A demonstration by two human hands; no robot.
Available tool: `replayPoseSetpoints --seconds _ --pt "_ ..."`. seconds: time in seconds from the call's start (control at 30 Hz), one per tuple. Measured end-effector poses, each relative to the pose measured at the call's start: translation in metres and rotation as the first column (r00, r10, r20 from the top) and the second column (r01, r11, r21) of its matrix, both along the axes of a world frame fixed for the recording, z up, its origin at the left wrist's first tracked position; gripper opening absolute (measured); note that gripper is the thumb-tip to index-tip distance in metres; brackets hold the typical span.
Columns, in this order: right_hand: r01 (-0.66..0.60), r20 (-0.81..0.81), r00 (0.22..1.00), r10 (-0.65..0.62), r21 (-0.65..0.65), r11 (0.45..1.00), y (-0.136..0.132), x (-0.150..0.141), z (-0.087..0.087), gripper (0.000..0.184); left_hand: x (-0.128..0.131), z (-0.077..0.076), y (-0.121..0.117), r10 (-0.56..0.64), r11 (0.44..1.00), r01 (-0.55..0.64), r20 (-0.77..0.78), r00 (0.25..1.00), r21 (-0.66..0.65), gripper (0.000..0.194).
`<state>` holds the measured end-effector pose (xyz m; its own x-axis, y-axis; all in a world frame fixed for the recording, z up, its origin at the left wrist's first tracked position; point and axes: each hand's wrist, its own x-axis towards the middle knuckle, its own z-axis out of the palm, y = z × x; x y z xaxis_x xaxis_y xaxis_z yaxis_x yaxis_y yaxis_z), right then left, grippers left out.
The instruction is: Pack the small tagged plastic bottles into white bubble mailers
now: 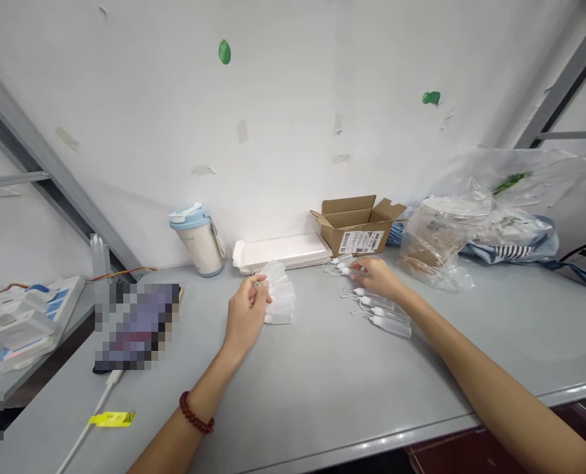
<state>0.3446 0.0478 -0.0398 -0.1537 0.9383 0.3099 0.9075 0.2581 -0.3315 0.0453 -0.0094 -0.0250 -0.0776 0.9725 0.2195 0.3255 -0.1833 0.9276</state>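
Several small translucent plastic bottles [284, 297] fan out to the right from my left hand [249, 308]. Its thumb and fingers are pinched together around their narrow ends. My right hand [379, 276] reaches to the far end of a loose row of similar bottles [390, 325] lying on the table. Those have white necks and thin, string-like tails pointing left. The fingertips of that hand are closed on one bottle [348, 270], whose body is mostly hidden under the fingers.
Along the wall stand a blue-lidded cup [199, 247], a stack of flat white boxes [286, 251] and an open cardboard box [355, 227]. Plastic bags [436, 243] lie at the right. A pixelated device [137, 327] with a white cable [93, 418] is on the left.
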Motion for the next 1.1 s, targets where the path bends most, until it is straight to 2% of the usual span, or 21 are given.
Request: replayPoseSetpoints --seconds 0.1,0.17,0.4,0.63,0.77,1.0,1.1 --pt "0.066 -0.060 0.996 -0.065 0.017 0.998 -0.004 -0.004 0.008 0.018 0.005 0.005 -0.008 -0.036 0.999 0.037 -0.093 0.995 0.019 0.035" --pt "0.058 -0.126 0.991 -0.054 0.028 0.998 -0.009 -0.011 0.014 0.023 0.006 0.007 -0.011 -0.047 0.998 0.051 -0.125 0.991 0.033 0.033" --pt "-0.153 -0.320 0.932 0.171 0.081 0.985 -0.031 -0.049 0.020 0.030 0.009 0.009 -0.015 -0.073 0.996 0.080 -0.159 0.985 0.039 0.031" --pt "-0.295 -0.379 0.884 0.274 0.003 0.955 -0.054 -0.074 0.026 0.034 0.014 0.006 -0.018 -0.118 0.993 0.118 -0.159 0.980 -0.010 0.046" --pt "-0.351 -0.359 0.871 0.336 0.025 0.936 -0.061 -0.081 0.025 0.034 0.014 0.005 -0.019 -0.138 0.990 0.139 -0.169 0.976 -0.009 0.051" --pt "-0.363 -0.360 0.861 0.359 0.061 0.930 -0.062 -0.082 0.022 0.033 0.014 0.011 -0.019 -0.153 0.988 0.152 -0.168 0.974 -0.021 0.030" --pt "-0.373 -0.349 0.860 0.371 0.066 0.926 -0.064 -0.082 0.024 0.032 0.015 0.013 -0.020 -0.196 0.980 0.190 -0.121 0.973 -0.057 0.029"
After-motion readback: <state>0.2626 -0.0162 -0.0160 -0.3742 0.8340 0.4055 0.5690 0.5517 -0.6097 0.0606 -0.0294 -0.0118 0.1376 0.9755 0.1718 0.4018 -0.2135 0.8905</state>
